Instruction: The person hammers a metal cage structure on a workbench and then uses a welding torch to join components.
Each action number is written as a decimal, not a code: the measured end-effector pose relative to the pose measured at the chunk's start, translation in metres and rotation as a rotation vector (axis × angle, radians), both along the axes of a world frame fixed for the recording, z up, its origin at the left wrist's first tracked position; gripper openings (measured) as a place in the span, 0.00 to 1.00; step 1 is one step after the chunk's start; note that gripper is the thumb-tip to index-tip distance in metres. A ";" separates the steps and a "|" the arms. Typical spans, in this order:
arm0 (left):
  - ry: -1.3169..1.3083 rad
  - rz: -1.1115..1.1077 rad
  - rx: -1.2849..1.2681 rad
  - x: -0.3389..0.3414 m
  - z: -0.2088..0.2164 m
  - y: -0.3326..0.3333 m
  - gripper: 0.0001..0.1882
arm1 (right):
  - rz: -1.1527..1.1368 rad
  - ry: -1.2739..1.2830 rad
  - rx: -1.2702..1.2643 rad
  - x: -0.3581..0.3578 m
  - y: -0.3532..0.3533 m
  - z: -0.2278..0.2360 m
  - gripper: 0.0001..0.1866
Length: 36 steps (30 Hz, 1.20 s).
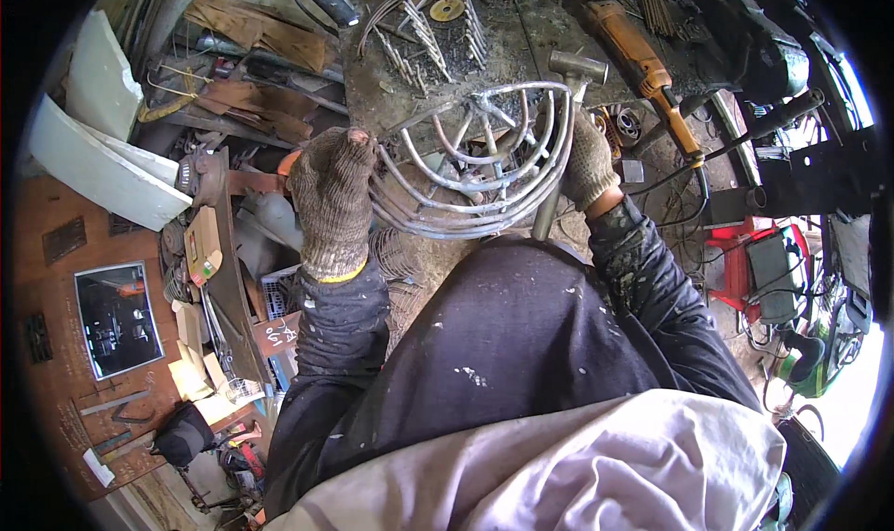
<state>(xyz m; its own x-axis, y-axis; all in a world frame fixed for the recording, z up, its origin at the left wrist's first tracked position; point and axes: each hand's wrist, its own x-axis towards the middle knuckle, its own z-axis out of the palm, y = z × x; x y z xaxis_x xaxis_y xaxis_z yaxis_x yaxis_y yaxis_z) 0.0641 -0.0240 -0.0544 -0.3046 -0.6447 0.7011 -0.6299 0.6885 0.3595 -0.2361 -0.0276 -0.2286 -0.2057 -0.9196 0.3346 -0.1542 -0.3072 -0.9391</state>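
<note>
In front of my knees is a bowl-shaped grille (pixel 484 185) of several curved metal rods, joined by short cross rods. My left hand (pixel 337 182), in a knitted work glove, is closed at its left edge, and a fingertip pokes through the glove. At the right edge my gloved right hand (pixel 589 161) is closed on the rods. Close beside the right hand is a hammer (pixel 579 67); its handle runs down behind the grille's right side. Whether the right fingers also grip that handle is hidden.
An orange angle grinder (pixel 631 49) lies at the back right with its cord trailing. Several short rods (pixel 424 38) and a cutting disc (pixel 447 10) lie on the dark worktop (pixel 382 94). Scrap and boards fill the left; a red-and-grey machine (pixel 768 261) stands right.
</note>
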 end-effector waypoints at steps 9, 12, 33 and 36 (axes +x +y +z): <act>-0.166 0.045 0.023 0.005 0.008 0.000 0.11 | -0.041 0.312 0.180 0.016 0.009 0.026 0.15; 0.111 -0.035 0.416 -0.013 0.027 0.012 0.09 | -0.057 -0.303 0.259 0.014 0.007 0.013 0.17; 0.175 -0.072 0.888 -0.023 0.049 0.012 0.12 | 0.004 -0.718 0.287 0.017 0.012 0.020 0.22; 0.191 -0.056 0.691 -0.027 0.042 0.016 0.12 | -0.098 -0.693 0.407 0.017 0.017 0.029 0.23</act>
